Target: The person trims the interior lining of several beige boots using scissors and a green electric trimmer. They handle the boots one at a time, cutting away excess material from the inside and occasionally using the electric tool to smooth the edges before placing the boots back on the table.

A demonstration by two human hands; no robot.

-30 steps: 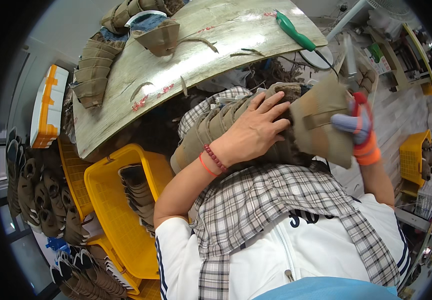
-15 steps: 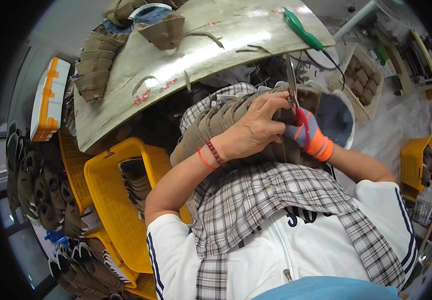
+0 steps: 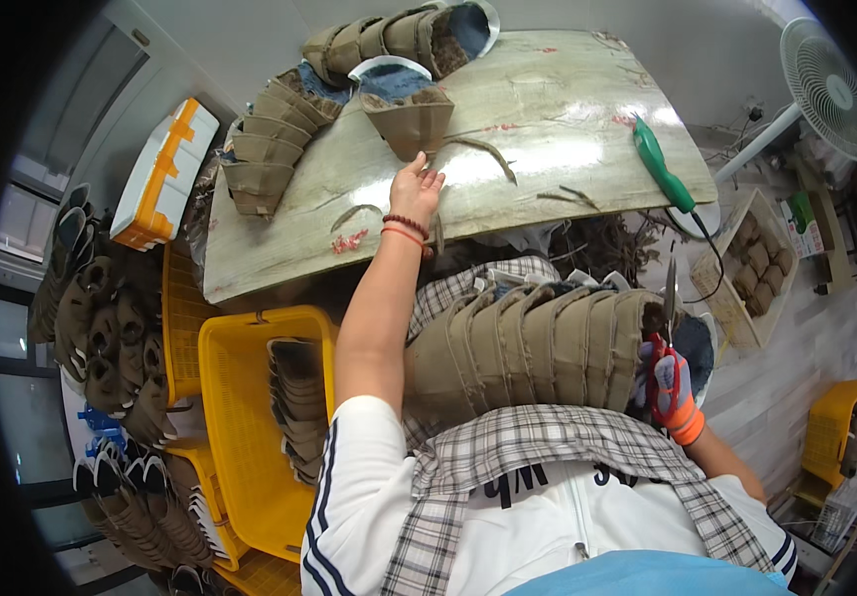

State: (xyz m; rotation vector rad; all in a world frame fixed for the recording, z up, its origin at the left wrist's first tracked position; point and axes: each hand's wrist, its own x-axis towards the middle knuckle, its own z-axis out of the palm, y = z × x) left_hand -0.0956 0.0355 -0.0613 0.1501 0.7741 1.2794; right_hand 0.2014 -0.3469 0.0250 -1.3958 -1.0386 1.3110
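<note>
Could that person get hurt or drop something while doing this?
Maybe. The right hand holds scissors with the blades pointing up, close to the stack of brown shoe pieces on the lap, so a slip might poke something. The left hand stretches far out to the table beside a brown shoe piece, leaving the lap stack unheld; it might slide off toward the yellow basket.
</note>
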